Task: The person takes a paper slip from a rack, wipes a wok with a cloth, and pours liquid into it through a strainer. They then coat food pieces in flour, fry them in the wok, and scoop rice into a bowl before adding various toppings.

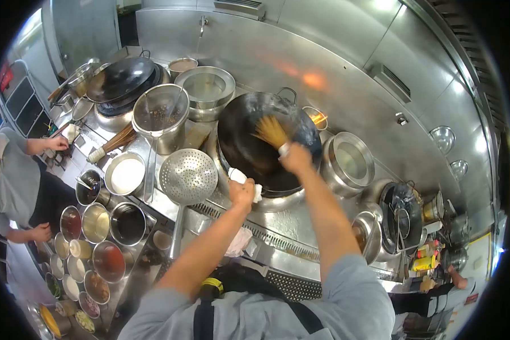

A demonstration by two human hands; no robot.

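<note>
A large black wok [241,127] sits on the stove in front of me, tilted a little. My right hand [296,158] is closed round the handle of a bamboo brush [272,131], whose bristles are inside the wok. My left hand [242,191] grips a white cloth [237,175] at the wok's near left rim. Left of that hand, a perforated ladle [188,177] lies with its handle toward me. A metal pot of water [351,161] stands just right of the wok.
Another wok [122,79] and a strainer over a pot [161,110] are at the left. Bowls of sauces and ingredients [109,261] fill the lower left. One person [17,170] stands at the left; another person's arm [458,279] shows at the lower right.
</note>
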